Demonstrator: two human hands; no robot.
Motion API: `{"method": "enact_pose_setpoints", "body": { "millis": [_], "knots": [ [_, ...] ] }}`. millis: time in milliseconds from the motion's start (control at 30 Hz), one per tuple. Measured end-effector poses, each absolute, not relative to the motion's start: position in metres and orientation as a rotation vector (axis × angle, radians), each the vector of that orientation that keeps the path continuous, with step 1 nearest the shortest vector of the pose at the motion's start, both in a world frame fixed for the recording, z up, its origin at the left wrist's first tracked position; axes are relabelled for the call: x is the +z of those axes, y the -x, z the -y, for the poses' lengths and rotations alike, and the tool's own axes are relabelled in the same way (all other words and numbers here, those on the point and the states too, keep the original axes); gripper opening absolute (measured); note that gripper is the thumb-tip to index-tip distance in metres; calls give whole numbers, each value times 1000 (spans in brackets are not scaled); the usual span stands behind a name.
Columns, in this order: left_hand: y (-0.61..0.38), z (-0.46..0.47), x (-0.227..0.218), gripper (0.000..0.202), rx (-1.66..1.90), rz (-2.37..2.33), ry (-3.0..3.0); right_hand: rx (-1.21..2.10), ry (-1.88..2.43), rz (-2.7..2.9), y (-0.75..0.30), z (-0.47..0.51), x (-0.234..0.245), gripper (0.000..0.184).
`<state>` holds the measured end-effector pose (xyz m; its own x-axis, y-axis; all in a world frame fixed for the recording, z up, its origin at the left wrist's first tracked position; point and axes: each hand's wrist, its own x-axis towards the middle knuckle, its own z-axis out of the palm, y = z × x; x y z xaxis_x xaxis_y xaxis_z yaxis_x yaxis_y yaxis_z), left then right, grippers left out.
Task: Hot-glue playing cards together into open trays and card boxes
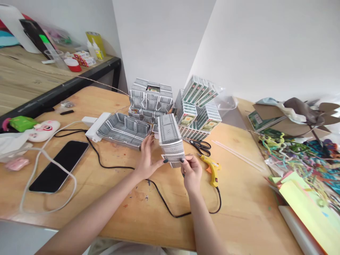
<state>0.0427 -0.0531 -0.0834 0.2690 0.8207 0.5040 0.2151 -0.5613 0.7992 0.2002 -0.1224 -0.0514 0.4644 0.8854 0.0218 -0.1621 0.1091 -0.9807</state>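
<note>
Over the middle of the wooden table [239, 198], both my hands hold a long piece built from playing cards [170, 136]. My left hand [147, 157] cups its left side, thumb against the near end. My right hand [191, 170] pinches the near bottom edge with thumb and fingers. A yellow glue gun [211, 169] lies just right of my right hand, its black cord looping toward me. Black scissors [201, 146] rest behind it. A card tray [123, 129] and a taller card box [151, 96] stand behind my left hand.
Stacked card packs [199, 109] sit at the back. A phone [60, 166] and a white charger cable lie at left, with a white power strip [95, 126]. Craft scraps and coloured paper [305, 166] crowd the right side. Two glue sticks [239, 155] lie right of the scissors.
</note>
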Motion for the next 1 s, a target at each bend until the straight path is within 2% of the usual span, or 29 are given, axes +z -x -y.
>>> {"method": "enact_pose_setpoints", "body": {
  "millis": [167,267,433,533,600,700,833,1000],
  "knots": [
    [-38,53,-84,92,1120,-659,-1568,1337,934,429,-195,124,-42,28],
    [-30,46,-81,93,1050,-617,-1404,1489,859,314,-197,124,-43,27],
    [-18,35,-73,70,959,-670,-1203,1706,720,264,-212,121,-49,23],
    [-16,36,-71,75,928,-692,-1027,1775,762,297,-220,120,-51,22],
    [-17,38,-69,79,883,-717,-975,1778,869,359,-222,121,-51,20],
    [-18,39,-66,79,855,-761,-981,1604,1052,571,-221,121,-48,17],
    [-19,38,-65,68,877,-809,-1002,1330,1166,915,-218,120,-43,35],
    [-19,37,-73,51,923,-838,-1071,1303,1156,990,-215,119,-38,48]
  ]
}}
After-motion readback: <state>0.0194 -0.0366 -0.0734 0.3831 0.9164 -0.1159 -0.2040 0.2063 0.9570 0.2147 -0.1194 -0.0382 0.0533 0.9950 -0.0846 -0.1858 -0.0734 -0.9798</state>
